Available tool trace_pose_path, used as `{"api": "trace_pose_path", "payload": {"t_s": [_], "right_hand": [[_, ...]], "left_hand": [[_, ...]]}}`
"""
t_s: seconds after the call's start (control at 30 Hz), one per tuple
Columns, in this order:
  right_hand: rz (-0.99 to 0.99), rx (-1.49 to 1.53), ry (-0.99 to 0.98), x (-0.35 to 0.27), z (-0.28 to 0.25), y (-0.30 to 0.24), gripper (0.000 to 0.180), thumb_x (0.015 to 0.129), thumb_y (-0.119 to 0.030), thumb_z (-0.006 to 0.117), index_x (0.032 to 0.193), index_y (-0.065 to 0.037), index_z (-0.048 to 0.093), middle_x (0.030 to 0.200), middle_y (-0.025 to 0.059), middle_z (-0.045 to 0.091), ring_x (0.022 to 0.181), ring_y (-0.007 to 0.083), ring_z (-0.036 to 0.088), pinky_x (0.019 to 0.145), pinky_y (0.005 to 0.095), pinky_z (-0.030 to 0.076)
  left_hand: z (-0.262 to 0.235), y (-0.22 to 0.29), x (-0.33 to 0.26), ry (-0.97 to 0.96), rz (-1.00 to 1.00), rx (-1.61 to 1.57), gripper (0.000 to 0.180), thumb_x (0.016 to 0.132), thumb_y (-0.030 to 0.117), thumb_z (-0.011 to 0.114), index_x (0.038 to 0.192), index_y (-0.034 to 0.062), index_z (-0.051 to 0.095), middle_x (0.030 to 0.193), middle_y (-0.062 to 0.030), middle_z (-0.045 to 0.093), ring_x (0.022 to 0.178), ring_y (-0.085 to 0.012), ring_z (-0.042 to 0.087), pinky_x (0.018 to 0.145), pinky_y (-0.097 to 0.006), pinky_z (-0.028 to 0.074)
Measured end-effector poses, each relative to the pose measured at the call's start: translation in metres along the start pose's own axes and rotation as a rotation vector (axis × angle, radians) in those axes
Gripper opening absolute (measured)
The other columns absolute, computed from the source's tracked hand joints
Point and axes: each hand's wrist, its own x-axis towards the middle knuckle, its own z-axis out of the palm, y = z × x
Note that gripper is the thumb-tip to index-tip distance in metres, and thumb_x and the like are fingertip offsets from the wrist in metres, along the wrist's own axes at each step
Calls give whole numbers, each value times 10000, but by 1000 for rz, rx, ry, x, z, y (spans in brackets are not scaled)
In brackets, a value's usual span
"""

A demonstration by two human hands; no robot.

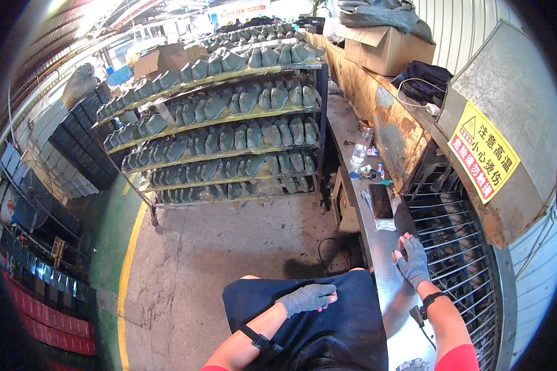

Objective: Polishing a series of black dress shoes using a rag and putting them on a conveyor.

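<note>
My left hand (307,298), in a grey fingerless glove, rests on the dark blue apron (343,315) over my lap. Its bare fingertips are curled in, and nothing shows in them. My right hand (413,262), gloved the same way, lies on the metal counter (395,290) beside a row of metal bars (455,247). Its fingers are slightly apart and hold nothing. Just beyond it, a dark phone (380,201) lies on the counter on something pale. A clear bottle (359,151) stands farther back, with small items near it.
A wheeled rack (229,153) holds rows of grey-green shoe-shaped pieces on several shelves. At right, a metal hood (507,93) with a yellow warning sign (481,148) overhangs the bars. Left are a yellow floor line (129,272) and stacked red boxes (52,321). A cardboard box (384,52) sits high up.
</note>
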Motion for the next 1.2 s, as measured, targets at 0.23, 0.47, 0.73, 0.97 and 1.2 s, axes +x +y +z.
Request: {"api": "trace_pose_path", "payload": {"t_s": [0.23, 0.47, 0.73, 0.97, 1.2], "right_hand": [[4, 0, 5, 0, 1, -1, 609, 903, -299, 772, 1438, -48, 625, 1521, 234, 586, 1436, 417, 528, 1236, 485, 396], [-8, 1, 20, 0, -2, -4, 575, 913, -280, 753, 1421, -40, 633, 1508, 237, 593, 1425, 424, 535, 1226, 485, 409], [-7, -7, 18, 1, -9, -12, 551, 923, -272, 733, 1404, -21, 636, 1489, 244, 601, 1409, 432, 544, 1213, 487, 418], [-11, -4, 16, 1, -7, -10, 548, 933, -284, 719, 1410, -30, 629, 1494, 243, 595, 1413, 432, 538, 1216, 490, 414], [-28, -14, 28, 0, -3, -5, 554, 931, -292, 715, 1411, -30, 627, 1491, 240, 597, 1413, 432, 538, 1221, 492, 409]], "left_hand": [[-1, 0, -1, -2, 15, -1, 226, 1109, 292, 576, 1077, 77, 640, 848, -26, 641, 721, -122, 608, 693, -307, 549], [0, 0, -2, 0, 14, -28, 222, 1105, 288, 584, 1081, 75, 640, 850, -24, 636, 724, -122, 607, 696, -303, 547], [0, -1, -1, 0, 9, -7, 201, 1102, 286, 578, 1076, 96, 637, 845, -25, 633, 718, -123, 601, 695, -306, 544], [-1, 1, -2, 1, 8, 16, 205, 1104, 286, 576, 1076, 92, 635, 851, -26, 633, 725, -124, 600, 699, -304, 545], [-1, 2, -3, -8, 18, -5, 208, 1112, 279, 569, 1078, 85, 636, 874, -32, 639, 763, -127, 615, 702, -307, 552]]}}
